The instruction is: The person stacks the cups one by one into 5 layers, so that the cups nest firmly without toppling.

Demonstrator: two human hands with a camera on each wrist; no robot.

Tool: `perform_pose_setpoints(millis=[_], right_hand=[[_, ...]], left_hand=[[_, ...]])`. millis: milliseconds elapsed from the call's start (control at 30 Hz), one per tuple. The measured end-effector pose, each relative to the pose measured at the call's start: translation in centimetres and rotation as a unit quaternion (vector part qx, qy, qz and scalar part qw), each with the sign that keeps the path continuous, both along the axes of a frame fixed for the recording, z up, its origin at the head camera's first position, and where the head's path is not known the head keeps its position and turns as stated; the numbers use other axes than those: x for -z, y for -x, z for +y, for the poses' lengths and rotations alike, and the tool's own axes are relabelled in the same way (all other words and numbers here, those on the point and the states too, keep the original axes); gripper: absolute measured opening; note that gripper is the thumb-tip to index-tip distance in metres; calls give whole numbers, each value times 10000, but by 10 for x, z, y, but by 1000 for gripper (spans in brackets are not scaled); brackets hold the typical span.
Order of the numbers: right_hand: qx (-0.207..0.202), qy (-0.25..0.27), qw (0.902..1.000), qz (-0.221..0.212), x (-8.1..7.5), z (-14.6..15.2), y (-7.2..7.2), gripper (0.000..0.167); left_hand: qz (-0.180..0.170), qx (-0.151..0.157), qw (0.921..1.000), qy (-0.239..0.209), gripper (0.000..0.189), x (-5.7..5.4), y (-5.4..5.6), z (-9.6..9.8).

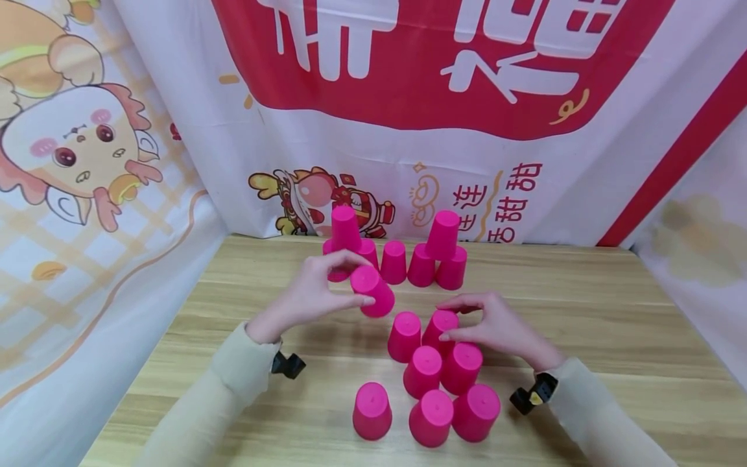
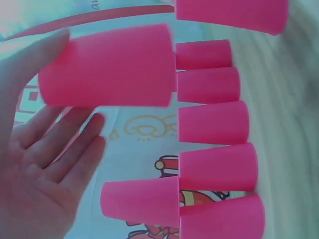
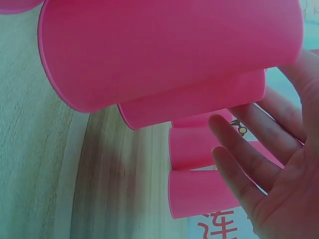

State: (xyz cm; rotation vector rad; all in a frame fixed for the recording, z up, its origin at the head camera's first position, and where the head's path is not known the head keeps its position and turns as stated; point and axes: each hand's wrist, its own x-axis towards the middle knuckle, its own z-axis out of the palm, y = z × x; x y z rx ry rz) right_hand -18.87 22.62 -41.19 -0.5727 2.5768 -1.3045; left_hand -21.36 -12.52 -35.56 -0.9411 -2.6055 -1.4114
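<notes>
My left hand (image 1: 312,288) holds a pink plastic cup (image 1: 376,295) upside down and slightly tilted above the table, thumb on one side and fingers on the other. The left wrist view shows the same held cup (image 2: 109,67) with the lower fingers extended. On the right, my right hand (image 1: 493,324) has its thumb and fingers around another upturned pink cup (image 1: 440,327) in the near cluster. A neighbouring cup (image 3: 169,45) hides part of this grasp in the right wrist view. Beside it stands a separate cup (image 1: 404,337).
At the back, a row of upturned cups (image 1: 393,263) carries one cup (image 1: 345,228) on its left pair and another (image 1: 442,235) on its right pair. Several cups (image 1: 430,418) stand nearer on the wooden table (image 1: 613,311). A printed cloth (image 1: 403,146) hangs behind.
</notes>
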Motion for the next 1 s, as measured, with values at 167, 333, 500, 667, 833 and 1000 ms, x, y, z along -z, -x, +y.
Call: perform_pose_setpoints(millis=[167, 333, 500, 667, 833, 1000], right_hand=[[106, -41, 9998, -143, 0, 2, 0, 62], [194, -40, 9996, -204, 2, 2, 0, 61], [153, 13, 9998, -137, 4, 2, -1, 61], [150, 76, 9996, -222, 4, 1, -1, 58], [153, 113, 9993, -325, 1, 0, -2, 55], [169, 87, 9993, -328, 2, 1, -2, 55]], left_hand=[[360, -251, 9969, -651, 54, -14, 16, 9], [536, -536, 9941, -774, 54, -30, 40, 14], [573, -973, 9927, -432, 55, -42, 67, 13], [204, -1211, 9916, -415, 59, -43, 87, 10], [201, -1359, 9896, -433, 60, -43, 95, 17], [125, -1407, 9895, -303, 56, -39, 101, 24]])
